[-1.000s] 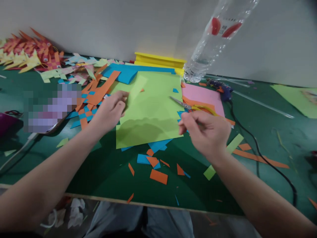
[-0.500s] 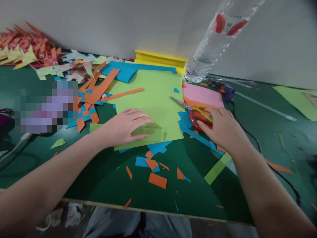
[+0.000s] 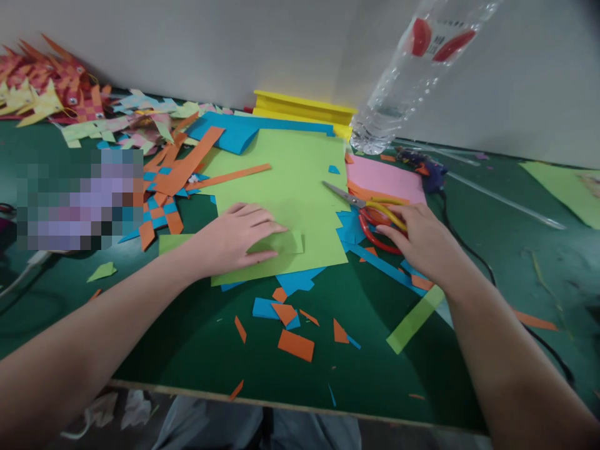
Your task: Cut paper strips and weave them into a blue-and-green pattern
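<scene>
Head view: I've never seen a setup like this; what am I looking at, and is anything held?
No machine: a head-worn camera looks forward and down at a person's bare left hand and right hand. The left hand is over a green strip on a larger green sheet, thumb and fingers apart. The right hand has fingers on the handles of the scissors; whether they grip is unclear. On the table around them lie orange and blue scraps and a woven paper piece, with a clear bottle behind.
</scene>
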Available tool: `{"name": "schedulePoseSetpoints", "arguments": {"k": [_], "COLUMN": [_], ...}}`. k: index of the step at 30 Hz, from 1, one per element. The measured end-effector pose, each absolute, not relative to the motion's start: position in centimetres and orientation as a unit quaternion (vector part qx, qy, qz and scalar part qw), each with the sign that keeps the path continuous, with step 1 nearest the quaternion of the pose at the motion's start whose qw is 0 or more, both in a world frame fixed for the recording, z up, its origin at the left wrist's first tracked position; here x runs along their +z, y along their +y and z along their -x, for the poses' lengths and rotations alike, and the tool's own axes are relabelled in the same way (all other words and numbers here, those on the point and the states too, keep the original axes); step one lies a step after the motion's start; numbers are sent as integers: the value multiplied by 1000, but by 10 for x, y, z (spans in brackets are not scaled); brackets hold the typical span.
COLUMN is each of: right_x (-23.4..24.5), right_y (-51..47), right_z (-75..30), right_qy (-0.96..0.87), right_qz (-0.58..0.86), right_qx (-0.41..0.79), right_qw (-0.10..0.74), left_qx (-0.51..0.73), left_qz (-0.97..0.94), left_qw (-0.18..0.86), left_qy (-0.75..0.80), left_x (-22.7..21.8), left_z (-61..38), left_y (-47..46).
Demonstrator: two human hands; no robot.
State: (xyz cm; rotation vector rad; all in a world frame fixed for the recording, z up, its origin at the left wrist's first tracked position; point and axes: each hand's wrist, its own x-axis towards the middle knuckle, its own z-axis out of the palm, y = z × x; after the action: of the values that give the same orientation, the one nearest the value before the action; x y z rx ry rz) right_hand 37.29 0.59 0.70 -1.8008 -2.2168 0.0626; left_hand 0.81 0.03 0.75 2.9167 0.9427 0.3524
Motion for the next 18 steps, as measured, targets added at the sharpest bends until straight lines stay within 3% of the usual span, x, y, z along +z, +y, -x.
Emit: {"name": "schedulePoseSetpoints", "arguments": {"k": [11,18], "right_x": [26,31], "right_y": [-3,-8], "right_z": [-355,-355], "right_qy": [-714,-806], "right_qz": [646,558], "right_qx": [64,31], "right_qw": [262,194], "left_qx": [118,124], "left_qz": [-921,-919], "left_qw": [13,47], "left_qy": [371,371], "left_x": [8,8], "left_z": [-7,-9], "left_y": [6,5]}}
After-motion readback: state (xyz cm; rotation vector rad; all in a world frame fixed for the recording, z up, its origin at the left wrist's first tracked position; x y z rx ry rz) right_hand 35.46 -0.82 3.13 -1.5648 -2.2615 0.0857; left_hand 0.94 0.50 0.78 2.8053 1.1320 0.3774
